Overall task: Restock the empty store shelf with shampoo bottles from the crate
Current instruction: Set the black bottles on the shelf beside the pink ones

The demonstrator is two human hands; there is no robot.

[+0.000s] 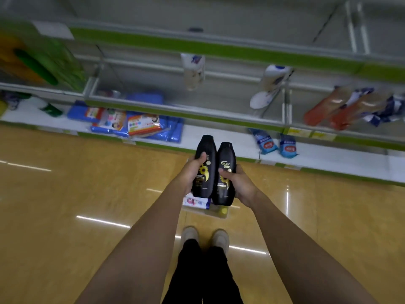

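Observation:
I hold two black shampoo bottles side by side above the floor. My left hand (190,172) grips the left black bottle (206,150), and my right hand (238,183) grips the right black bottle (226,154), which reads "Rejoice". Below my hands a clear crate (215,212) with a few packs in it stands on the floor, mostly hidden by the bottles. The store shelf (197,110) with green edge strips runs across ahead. Two white bottles (194,71) (274,77) stand on its middle level.
The bottom shelf (328,159) holds blue packets (140,126) at the left and two blue pouches (276,145) at the right. Red-brown pouches (333,108) lie at the far right of the middle level. My shoes (206,238) stand on the shiny tan floor (65,205).

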